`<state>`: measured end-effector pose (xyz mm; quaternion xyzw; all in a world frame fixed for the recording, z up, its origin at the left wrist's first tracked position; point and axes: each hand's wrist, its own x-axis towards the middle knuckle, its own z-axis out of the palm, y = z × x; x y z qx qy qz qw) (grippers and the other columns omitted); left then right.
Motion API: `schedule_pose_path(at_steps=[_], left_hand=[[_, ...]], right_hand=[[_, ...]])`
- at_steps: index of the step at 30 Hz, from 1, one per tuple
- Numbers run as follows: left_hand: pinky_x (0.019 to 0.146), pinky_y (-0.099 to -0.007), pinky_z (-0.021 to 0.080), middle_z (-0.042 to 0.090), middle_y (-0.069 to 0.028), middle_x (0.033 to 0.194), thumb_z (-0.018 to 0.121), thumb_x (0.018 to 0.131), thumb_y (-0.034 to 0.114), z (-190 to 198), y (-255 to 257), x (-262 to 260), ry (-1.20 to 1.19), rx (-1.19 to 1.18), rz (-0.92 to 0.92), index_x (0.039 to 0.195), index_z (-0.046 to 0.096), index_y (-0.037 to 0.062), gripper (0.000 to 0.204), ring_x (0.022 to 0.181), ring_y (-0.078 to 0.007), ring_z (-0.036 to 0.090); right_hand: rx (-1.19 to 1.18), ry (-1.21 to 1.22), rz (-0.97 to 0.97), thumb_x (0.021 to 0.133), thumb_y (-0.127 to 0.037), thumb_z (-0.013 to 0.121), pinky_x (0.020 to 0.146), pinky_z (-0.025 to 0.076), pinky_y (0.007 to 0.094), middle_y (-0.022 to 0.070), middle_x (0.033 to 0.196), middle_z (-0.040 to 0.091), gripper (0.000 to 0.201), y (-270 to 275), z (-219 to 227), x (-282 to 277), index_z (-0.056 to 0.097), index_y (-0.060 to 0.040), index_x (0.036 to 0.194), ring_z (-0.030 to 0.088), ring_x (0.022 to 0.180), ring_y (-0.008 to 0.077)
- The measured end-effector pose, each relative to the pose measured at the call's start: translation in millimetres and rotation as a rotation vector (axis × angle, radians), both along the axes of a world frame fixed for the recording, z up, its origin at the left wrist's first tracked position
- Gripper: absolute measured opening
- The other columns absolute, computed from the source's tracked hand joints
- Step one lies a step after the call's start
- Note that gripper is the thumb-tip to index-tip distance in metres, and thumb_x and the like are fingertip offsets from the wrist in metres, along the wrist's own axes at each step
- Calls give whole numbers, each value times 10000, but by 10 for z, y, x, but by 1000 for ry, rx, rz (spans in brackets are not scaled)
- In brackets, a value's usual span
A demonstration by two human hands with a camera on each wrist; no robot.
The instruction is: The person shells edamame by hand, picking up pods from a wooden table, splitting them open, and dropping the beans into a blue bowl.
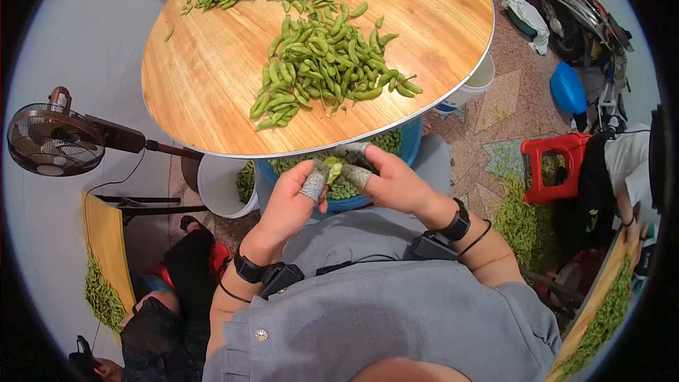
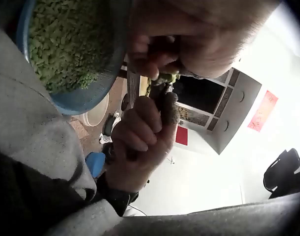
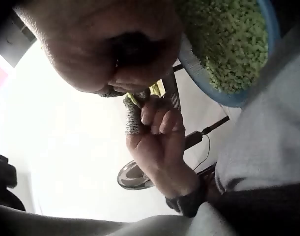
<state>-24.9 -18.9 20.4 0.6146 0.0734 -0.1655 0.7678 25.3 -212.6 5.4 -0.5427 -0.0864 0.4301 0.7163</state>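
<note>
In the head view the left hand (image 1: 291,198) and right hand (image 1: 392,180) meet just below the round table's near edge. Both pinch green pods (image 1: 333,168) between wrapped thumbs and fingers; how many pods is unclear. Under the hands sits a blue basin (image 1: 411,143) holding shelled green beans (image 2: 66,44). In the left wrist view the left hand (image 2: 199,39) is near the camera, the right hand (image 2: 142,132) beyond it. The right wrist view has the right hand (image 3: 110,44) close up, facing the left hand (image 3: 162,137), a pod at their fingertips.
Piles of pods (image 1: 322,64) lie on the wooden table (image 1: 205,78). A white bucket (image 1: 219,187) stands left of the basin, another bucket (image 1: 477,81) to its right. A fan (image 1: 56,138) is at left, a red stool (image 1: 555,168) at right. Another person sits at lower left.
</note>
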Motion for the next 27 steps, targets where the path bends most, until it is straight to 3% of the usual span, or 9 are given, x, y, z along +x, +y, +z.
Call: schedule_pose_path(at_steps=[2,6,9,11,13,17,20,22,27], left_hand=[[560,-253,455,519,-24,737,433,870,-13,69,-10,-7,-85,138,-85,941,535,2,126,610,-102,498],[600,-257,483,569,-40,793,428,849,-28,103,43,-34,-144,289,-216,944,532,-11,141,661,-116,570],[595,-254,494,590,-43,805,457,876,-11,60,144,-71,-134,398,-224,949,547,-10,116,660,-116,585],[584,-257,500,605,-53,807,462,865,-26,-5,204,-72,-119,465,-193,947,551,-16,121,651,-122,592],[566,-283,495,628,-92,751,476,749,-95,-83,244,-69,-106,559,17,880,549,-32,163,613,-142,608],[572,-275,501,637,-91,774,505,787,-87,-204,229,-45,-203,636,26,909,558,-26,146,619,-132,604],[576,-268,522,642,-82,816,480,906,3,-71,198,32,50,24,-21,980,572,-9,119,608,-129,596],[576,-268,523,636,-77,815,479,913,17,-58,241,54,117,-94,-46,982,576,-5,121,606,-129,593],[584,-266,523,624,-60,806,479,926,45,-95,256,79,159,-223,-94,969,580,8,116,613,-124,590]], right_hand=[[-188,-776,-347,807,-142,593,550,472,353,103,695,578,281,106,-318,15,551,-1,1046,589,597,237],[-453,-994,-146,709,-140,684,611,490,369,216,824,582,246,89,53,21,556,13,854,612,735,344],[-560,-1225,-122,687,-124,682,597,491,401,186,795,575,241,171,-32,-24,538,9,828,601,744,363],[-590,-1219,-134,672,-89,665,588,484,430,166,746,553,213,186,-29,-40,529,-3,812,586,706,372],[-711,-1253,-129,677,-74,659,585,491,430,155,744,557,193,171,-9,-60,531,-15,808,586,705,371],[-604,-1302,-224,694,-64,652,573,497,403,144,734,558,166,243,67,-83,534,-18,801,587,678,345],[-456,-1165,-248,711,-99,645,550,490,410,154,766,572,187,305,88,-18,531,3,819,584,624,342],[-372,-408,-126,724,-134,659,603,486,417,172,761,571,214,289,278,23,529,10,815,578,655,366],[-463,-920,-149,716,-194,712,606,482,398,187,741,569,288,295,141,33,532,7,818,584,678,369]])
